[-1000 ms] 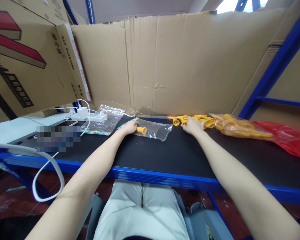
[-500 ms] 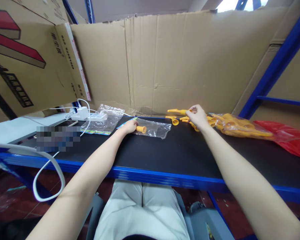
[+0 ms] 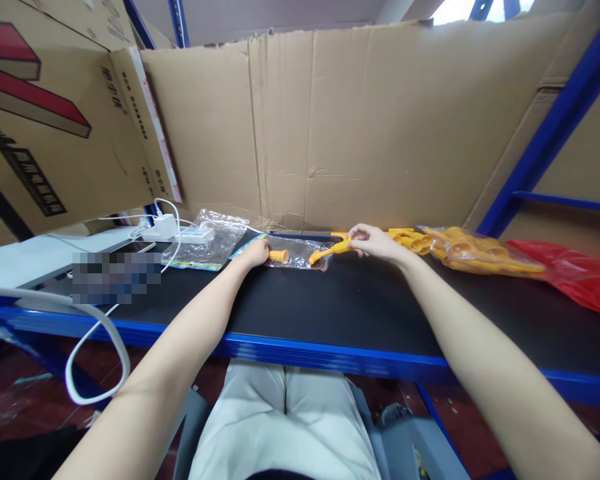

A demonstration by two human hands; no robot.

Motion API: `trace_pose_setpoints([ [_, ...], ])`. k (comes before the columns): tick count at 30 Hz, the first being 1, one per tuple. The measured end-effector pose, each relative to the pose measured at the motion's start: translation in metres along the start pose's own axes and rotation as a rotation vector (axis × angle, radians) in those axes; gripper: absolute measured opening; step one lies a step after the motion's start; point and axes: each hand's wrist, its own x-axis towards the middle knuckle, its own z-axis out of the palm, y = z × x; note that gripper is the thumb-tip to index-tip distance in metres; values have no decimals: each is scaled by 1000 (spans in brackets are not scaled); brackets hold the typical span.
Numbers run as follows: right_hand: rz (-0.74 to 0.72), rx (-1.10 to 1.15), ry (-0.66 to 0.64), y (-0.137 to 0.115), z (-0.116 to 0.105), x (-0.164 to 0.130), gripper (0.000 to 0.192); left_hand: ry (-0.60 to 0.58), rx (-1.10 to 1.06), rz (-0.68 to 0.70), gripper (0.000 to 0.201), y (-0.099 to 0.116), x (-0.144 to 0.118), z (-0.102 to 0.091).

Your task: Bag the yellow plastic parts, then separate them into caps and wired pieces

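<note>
The left hand (image 3: 257,252) pins the clear bag (image 3: 300,253) flat while the right hand (image 3: 371,241) pinches a yellow piece (image 3: 330,251) at its mouth.

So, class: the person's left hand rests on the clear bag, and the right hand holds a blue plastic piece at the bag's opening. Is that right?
Not quite. In the head view the piece in the right hand is yellow-orange, not blue. The left hand does rest on the clear bag.

Clear glossy plastic bag (image 3: 300,253), crinkled. Yellow smooth plastic pieces (image 3: 330,251). Matt black shelf top (image 3: 330,307), glossy blue painted metal edge. Creased matt cardboard backing (image 3: 360,127). Shiny red plastic bag (image 3: 570,270).
</note>
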Motion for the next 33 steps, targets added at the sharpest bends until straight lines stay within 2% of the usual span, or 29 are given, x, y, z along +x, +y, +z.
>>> trace_pose_setpoints([
  [5,7,63,-146,-2,-5,-2,22,4,2,1,36,-2,1,1],
  [10,22,95,-215,-3,-2,-3,31,23,7,-22,37,-2,0,0],
  [12,32,105,-196,-3,3,-2,32,20,-1,-24,38,-1,-1,-2],
  [17,71,148,-23,-1,13,0,29,6,11,-13,39,-1,-1,-3],
  [19,81,149,-13,0,12,1,28,2,27,-14,39,-2,-1,-2],
  [25,104,125,-172,-4,-8,-6,21,-4,-5,-31,38,-2,0,-1],
  [28,106,151,-288,-8,-13,-11,25,10,-44,-31,38,-4,0,-1],
  [31,125,170,-380,-13,-11,-16,33,87,-39,27,38,-3,-2,-3],
  [33,141,156,-430,-15,-8,-17,37,176,-39,133,35,4,-6,-7],
])
